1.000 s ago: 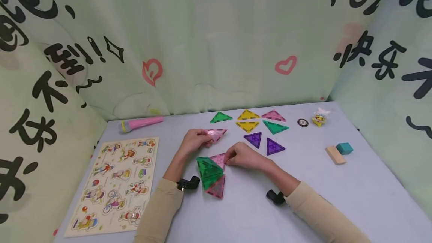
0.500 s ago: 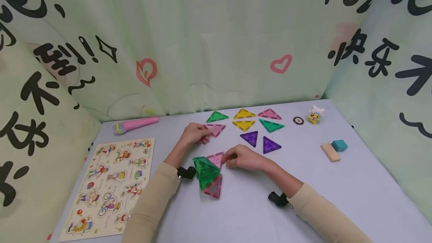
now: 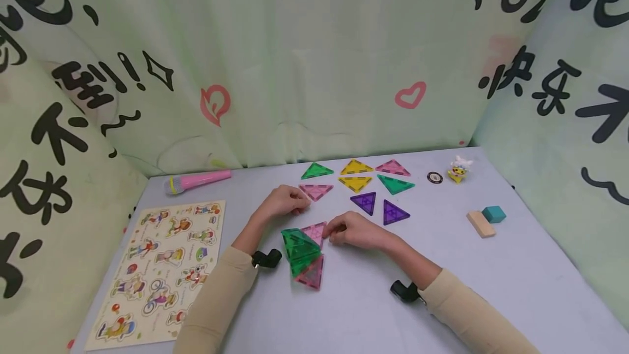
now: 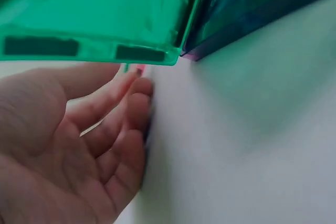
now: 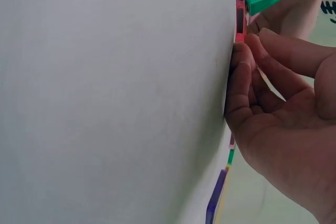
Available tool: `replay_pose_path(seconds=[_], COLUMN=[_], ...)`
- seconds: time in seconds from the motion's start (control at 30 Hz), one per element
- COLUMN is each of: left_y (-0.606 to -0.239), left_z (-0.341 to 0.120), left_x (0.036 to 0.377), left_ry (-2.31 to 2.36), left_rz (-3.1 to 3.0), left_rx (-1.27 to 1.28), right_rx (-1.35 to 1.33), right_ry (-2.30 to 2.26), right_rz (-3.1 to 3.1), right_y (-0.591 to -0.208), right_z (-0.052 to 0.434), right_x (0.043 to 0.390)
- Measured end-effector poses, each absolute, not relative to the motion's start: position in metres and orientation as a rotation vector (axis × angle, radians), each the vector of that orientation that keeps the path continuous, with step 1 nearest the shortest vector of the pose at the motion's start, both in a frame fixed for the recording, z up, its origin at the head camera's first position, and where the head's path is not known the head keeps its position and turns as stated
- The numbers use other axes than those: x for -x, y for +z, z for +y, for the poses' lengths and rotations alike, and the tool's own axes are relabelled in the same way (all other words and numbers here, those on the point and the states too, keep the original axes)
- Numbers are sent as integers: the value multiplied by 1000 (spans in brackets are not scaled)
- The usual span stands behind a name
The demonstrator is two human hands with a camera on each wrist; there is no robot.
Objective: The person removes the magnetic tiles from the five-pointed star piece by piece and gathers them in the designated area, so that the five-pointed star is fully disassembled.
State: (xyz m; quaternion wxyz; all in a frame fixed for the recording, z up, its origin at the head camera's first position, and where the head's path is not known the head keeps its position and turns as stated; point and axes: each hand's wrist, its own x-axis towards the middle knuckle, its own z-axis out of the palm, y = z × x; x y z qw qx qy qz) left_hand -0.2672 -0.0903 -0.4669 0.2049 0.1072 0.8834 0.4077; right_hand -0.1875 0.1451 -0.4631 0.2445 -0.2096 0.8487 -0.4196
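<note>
Grey table (image 3: 491, 288), green printed curtains (image 3: 314, 70) around; left hand (image 3: 285, 202) relaxed, right hand (image 3: 356, 230) pinching pink tile (image 3: 314, 232).

Grey table (image 3: 491, 288) with triangle tiles (image 3: 366, 184), puzzle board (image 3: 162, 272)

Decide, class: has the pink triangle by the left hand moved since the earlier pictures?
Yes. The pink triangle was lifted in the left hand; now it lies flat on the table, just below the green triangle, with the hand drawn back beside it.
</note>
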Motion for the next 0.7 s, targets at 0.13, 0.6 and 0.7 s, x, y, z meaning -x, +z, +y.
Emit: replay_pose_path(seconds=[0.13,0.6,0.7], left_y=[-467,-468,-464], left_z=[-103,-109,-117], left_x=[255,237,233], left_ry=[1083,1040,1059], left_rz=[2392,2349,2315], left_rx=[-429,-490,-460], right_rx=[572,551,588], right_ry=[-1156,-1058,-966], right_rz=[2327,2559,2605], right_y=[-463,-468,-467], right_z=[147,130,124], right_x=[188,194,196])
